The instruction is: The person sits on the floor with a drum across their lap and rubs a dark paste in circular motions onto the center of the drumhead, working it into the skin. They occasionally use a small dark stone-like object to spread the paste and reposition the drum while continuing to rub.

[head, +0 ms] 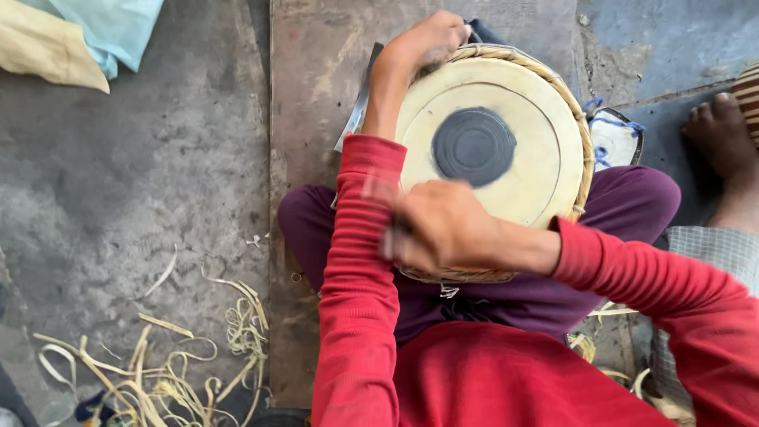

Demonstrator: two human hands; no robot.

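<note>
We see the right hand (443, 229) fisted at the six o'clock rim of the drum (494, 158), blurred, so what it pinches we cannot tell; the left hand (427, 39) curls over the rim at eleven o'clock; the drum rests on the lap between them; cane strips (158, 372) lie at eight o'clock; another person's foot (719, 130) at three.

Right hand (439, 229) blurred, with the near rim of the drum (494, 150) hidden beneath it; whether it grips anything cannot be told. Fingertips of the left hand (427, 39) curl out of sight over the far rim. A bystander's bare foot (723, 138) is cut off by the right edge. The pile of pale strips (158, 372) runs off the bottom edge.
</note>
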